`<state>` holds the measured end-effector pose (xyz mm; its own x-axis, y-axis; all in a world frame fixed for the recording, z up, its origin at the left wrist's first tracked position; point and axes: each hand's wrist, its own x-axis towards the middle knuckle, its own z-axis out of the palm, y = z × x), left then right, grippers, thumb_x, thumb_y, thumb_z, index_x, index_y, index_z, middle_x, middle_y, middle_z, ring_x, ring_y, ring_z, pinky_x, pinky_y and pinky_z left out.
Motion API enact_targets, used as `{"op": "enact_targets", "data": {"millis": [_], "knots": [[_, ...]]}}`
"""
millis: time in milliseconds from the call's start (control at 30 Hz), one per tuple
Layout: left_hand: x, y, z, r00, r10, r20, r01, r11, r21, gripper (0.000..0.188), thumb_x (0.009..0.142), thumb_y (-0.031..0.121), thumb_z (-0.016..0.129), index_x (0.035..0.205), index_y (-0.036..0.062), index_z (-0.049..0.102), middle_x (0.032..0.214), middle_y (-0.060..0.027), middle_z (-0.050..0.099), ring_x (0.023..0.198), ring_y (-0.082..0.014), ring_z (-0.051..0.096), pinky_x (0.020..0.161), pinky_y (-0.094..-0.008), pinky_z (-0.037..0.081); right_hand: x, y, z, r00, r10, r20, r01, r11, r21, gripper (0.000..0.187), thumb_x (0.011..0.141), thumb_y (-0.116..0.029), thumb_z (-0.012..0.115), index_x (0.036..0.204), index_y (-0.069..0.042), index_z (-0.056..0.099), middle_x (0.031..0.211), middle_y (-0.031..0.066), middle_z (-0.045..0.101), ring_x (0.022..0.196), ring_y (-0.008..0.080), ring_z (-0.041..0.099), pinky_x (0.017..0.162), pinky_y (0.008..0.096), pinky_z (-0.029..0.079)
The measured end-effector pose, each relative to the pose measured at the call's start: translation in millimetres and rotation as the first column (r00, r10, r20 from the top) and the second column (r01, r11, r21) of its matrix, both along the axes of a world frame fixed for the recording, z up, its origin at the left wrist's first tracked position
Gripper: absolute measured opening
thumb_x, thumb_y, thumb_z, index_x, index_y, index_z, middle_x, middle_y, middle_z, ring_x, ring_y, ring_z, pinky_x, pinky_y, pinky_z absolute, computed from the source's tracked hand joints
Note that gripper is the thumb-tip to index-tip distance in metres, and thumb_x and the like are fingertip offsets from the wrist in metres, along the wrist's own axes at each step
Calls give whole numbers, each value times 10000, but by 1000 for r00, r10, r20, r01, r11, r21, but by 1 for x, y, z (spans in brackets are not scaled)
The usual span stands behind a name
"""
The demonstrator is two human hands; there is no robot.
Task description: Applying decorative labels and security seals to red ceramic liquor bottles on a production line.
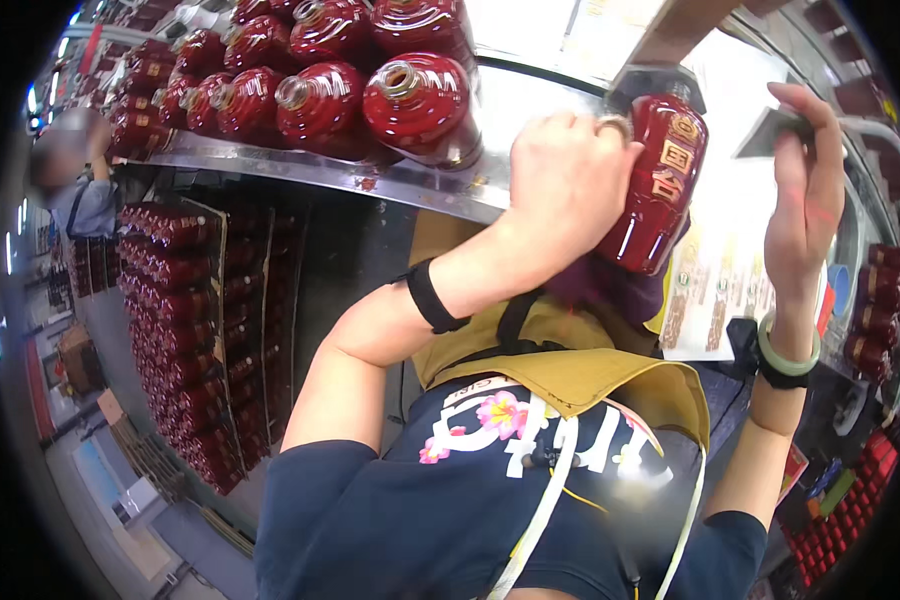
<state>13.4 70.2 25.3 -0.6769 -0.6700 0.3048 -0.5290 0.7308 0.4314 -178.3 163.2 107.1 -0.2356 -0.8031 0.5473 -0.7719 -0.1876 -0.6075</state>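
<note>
A glossy dark red bottle (660, 185) with raised gold characters leans in front of me, neck end away, in front of a dark angular block (660, 85). My left hand (575, 190) is closed against its left side, the thumb touching the glass; its fingertips are hidden. To the right of the bottle, my right hand (808, 195) is raised, with a small flat grey piece (770, 132) between thumb and fingers. Below that hand lies a white sheet (705, 330) with gold printed marks. Purple cloth (625, 300) shows under the bottle's base.
Several uncapped red bottles (420, 110) stand along a metal ledge (270, 155) at upper left. Stacked red bottles (175, 330) fill a rack below it. A person (85, 180) is at far left. More red bottles (875, 310) and a blue round thing (838, 288) are at right.
</note>
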Motion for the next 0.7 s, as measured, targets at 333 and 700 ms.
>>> {"op": "enact_targets", "data": {"millis": [333, 700], "knots": [[61, 23, 35, 912, -283, -295, 283, 958, -44, 199, 773, 198, 721, 659, 57, 639, 704, -109, 636, 711, -278, 628, 678, -391, 496, 127, -34, 35, 737, 675, -33, -659, 728, 187, 283, 702, -81, 843, 930, -62, 676, 897, 93, 620, 818, 300, 642, 689, 391, 520], [48, 79, 38, 922, -262, -285, 375, 786, 491, 146, 735, 161, 704, 682, 44, 635, 710, -114, 620, 699, -275, 612, 669, -391, 482, 158, -45, 0, 707, 673, 217, -684, 574, 450, 139, 904, -145, 718, 921, -12, 684, 851, 165, 687, 824, 394, 668, 742, 465, 532]]}}
